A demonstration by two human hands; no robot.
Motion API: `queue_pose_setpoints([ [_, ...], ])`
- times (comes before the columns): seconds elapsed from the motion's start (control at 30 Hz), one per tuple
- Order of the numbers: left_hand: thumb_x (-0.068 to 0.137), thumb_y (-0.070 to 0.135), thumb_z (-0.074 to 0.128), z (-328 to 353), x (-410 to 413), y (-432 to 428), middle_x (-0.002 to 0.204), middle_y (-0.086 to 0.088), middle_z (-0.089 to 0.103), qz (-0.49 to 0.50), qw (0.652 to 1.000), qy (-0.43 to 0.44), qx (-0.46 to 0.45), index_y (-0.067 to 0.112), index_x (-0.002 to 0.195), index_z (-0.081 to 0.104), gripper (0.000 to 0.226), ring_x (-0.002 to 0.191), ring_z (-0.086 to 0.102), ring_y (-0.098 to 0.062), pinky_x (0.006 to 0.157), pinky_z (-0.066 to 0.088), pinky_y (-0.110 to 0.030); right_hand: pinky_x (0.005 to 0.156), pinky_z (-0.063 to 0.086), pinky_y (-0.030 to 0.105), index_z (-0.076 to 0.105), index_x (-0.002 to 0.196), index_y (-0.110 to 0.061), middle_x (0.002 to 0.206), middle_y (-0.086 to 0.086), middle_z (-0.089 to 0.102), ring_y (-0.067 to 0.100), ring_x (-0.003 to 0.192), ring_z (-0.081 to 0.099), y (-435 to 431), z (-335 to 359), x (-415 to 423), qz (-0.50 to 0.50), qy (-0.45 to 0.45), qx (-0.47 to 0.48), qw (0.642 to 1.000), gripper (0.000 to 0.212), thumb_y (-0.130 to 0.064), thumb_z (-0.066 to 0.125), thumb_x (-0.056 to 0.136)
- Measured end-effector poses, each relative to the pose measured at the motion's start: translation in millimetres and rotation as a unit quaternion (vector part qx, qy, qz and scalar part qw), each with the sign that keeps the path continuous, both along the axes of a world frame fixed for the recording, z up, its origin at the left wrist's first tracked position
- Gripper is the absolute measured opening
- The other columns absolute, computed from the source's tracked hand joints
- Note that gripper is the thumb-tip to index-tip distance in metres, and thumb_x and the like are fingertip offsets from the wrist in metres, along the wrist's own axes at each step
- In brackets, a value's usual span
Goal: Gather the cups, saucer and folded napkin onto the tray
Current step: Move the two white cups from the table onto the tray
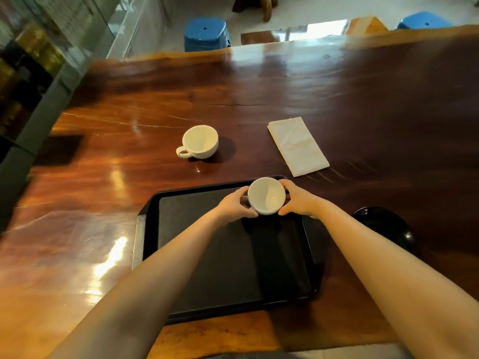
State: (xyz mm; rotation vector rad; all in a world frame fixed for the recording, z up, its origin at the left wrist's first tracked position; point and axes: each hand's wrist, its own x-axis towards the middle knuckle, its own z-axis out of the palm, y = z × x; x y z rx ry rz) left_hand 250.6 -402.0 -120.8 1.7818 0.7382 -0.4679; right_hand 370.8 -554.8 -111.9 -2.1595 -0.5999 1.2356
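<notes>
A black rectangular tray (197, 244) lies on the wooden table in front of me. Over its far right corner I hold a white cup (267, 195) between both hands: my left hand (237, 206) grips its left side and my right hand (298, 200) its right side. Whether the cup rests on the tray or hangs just above it I cannot tell. A second white cup (199, 142) with its handle to the left stands on the table beyond the tray. A folded white napkin (298, 146) lies to the right of it. A black saucer (383, 224) sits right of the tray.
The glossy dark wooden table (363, 86) stretches far ahead. Two blue stools (206, 33) stand beyond its far edge. A glass cabinet (31, 73) runs along the left side.
</notes>
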Motion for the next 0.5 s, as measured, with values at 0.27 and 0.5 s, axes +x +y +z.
queue_pose_setpoints([
  [0.27,0.088,0.021,0.064,47.4,-15.5,36.2,0.140,-0.009,0.054,-0.064,0.992,0.075,0.077,0.013,0.143,0.039,0.061,0.118,0.058,-0.024,0.095,0.050,-0.035,0.097,0.046,0.039,0.048,0.124,-0.014,0.129,0.007,0.049,0.030,0.124,0.045,16.2,44.3,26.7,0.116,-0.062,-0.165,0.977,0.054,-0.006,0.072,0.077],
  [0.5,0.093,0.024,0.056,102.7,-19.9,75.5,0.143,-0.007,0.048,-0.103,0.979,0.125,0.127,0.016,0.142,0.041,0.051,0.126,0.052,-0.026,0.102,0.049,-0.042,0.109,0.038,0.048,0.033,0.144,-0.010,0.152,0.009,0.033,0.030,0.138,0.033,67.6,112.1,27.3,0.204,-0.082,-0.203,0.954,0.066,-0.014,0.065,0.086],
])
